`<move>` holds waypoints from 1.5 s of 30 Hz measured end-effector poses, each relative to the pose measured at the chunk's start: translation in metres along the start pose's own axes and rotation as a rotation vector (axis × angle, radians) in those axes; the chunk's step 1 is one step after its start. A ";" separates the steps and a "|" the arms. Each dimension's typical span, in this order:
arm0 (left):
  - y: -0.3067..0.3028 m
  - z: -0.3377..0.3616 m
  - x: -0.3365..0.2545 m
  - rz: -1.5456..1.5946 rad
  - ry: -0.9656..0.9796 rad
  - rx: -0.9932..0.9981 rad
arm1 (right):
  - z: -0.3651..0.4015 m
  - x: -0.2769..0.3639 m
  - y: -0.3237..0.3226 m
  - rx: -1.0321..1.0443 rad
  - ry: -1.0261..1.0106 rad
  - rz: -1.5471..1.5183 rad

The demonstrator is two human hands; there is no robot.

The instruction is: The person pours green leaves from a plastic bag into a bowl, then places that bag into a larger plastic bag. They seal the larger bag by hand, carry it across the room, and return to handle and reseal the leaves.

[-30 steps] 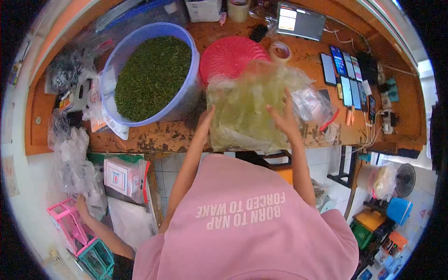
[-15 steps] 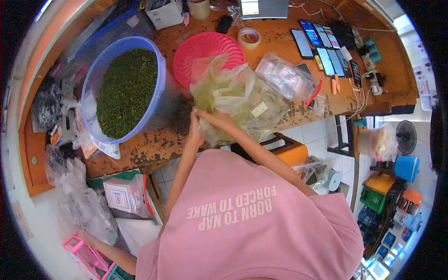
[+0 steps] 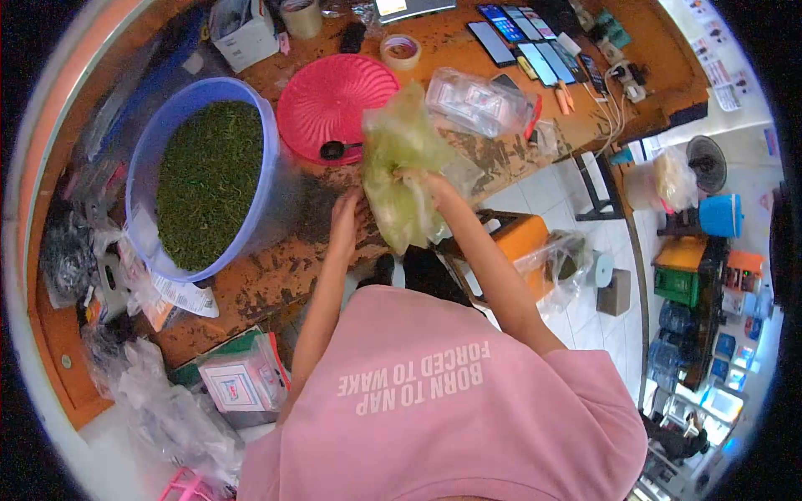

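Observation:
A crumpled translucent plastic bag (image 3: 393, 138) with a yellow-green tint hangs bunched at the table's front edge. My right hand (image 3: 424, 185) is closed on its side. Just left of the bag, my left hand (image 3: 347, 213) is by the table edge with its fingers apart and nothing visible in it. Behind them sits a round pink plastic basket (image 3: 330, 96), with a black scoop (image 3: 334, 150) at its near rim. On the left, a blue-purple tub (image 3: 269, 142) holds a mass of dark green shredded leaves (image 3: 209, 184).
Clear plastic packs (image 3: 476, 102) lie right of the bag, with several phones (image 3: 547, 63) and cables behind. A tape roll (image 3: 401, 52) and white box (image 3: 242, 37) stand at the back. An orange-topped stool (image 3: 510, 250) is below the table; plastic bags (image 3: 167, 409) fill the lower left.
My left hand has come off the bag, and my right hand has drawn it into a narrower bunch. The black scoop now shows. The view has shifted; a hand at the lower left is gone from sight.

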State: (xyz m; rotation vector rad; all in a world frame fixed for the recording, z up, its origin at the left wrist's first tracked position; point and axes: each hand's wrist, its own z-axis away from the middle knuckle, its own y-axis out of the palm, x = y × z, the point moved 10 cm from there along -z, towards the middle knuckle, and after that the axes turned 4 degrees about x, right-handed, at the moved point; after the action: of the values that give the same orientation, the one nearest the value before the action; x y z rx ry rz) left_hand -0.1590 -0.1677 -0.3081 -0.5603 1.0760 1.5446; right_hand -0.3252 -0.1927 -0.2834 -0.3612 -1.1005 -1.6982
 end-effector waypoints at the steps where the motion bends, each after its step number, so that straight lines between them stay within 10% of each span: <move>1: 0.013 0.000 -0.009 -0.002 -0.010 0.036 | -0.006 -0.008 -0.014 0.021 -0.019 0.084; 7: 0.066 -0.016 -0.032 0.059 -0.141 0.272 | 0.027 -0.013 -0.026 -0.054 0.138 -0.073; 25: 0.238 0.077 -0.053 0.118 0.111 0.581 | 0.205 0.049 -0.088 -0.070 -0.418 -0.340; 32: 0.378 0.181 0.019 -0.124 0.045 0.883 | 0.364 0.022 -0.190 -0.254 -0.628 -0.376; 45: 0.684 0.409 0.349 -0.300 -0.472 1.355 | 0.806 -0.128 -0.425 -1.165 -0.755 -0.152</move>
State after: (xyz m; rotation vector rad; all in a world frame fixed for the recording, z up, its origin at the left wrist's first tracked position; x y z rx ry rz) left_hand -0.8177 0.3837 -0.1723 0.5376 1.2932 0.3924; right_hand -0.8513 0.5504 -0.1501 -1.7855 -0.4775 -2.2715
